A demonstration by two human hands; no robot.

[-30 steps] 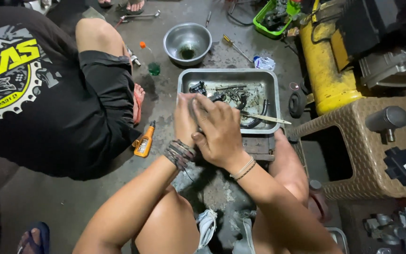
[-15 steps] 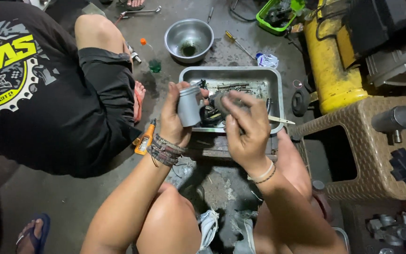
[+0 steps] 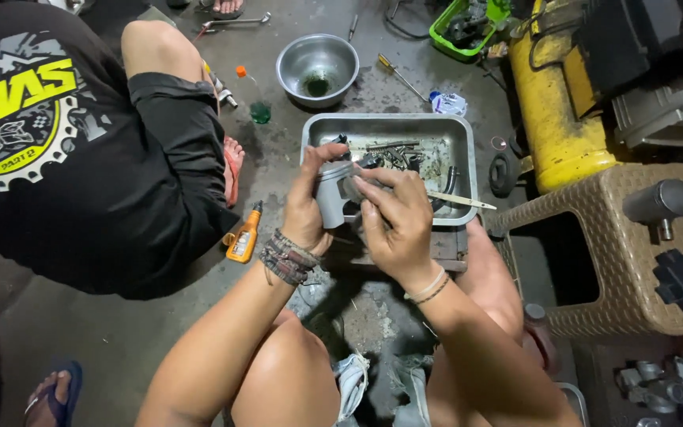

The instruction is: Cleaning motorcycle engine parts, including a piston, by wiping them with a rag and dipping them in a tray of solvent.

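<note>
Both arms are bare from wrist to shoulder, with no sleeves. The left hand (image 3: 307,213) has a broad stack of woven and braided bands (image 3: 284,258) round its wrist, dark grey with reddish threads. The right hand (image 3: 395,224) has two thin bands (image 3: 428,288) at its wrist, one pale, one dark. Below the bands, the bare knees show, with light grey frayed shorts (image 3: 355,387) between them.

A stained grey concrete floor (image 3: 81,332) carries everything. On it sits a rectangular metal tray (image 3: 468,170). Beyond the tray stands a round steel bowl (image 3: 317,69), with a yellow-handled screwdriver (image 3: 399,77) just right of the bowl. Left of the tray lies a small orange bottle (image 3: 244,238); right of it, a woven brown stool (image 3: 634,261).
</note>
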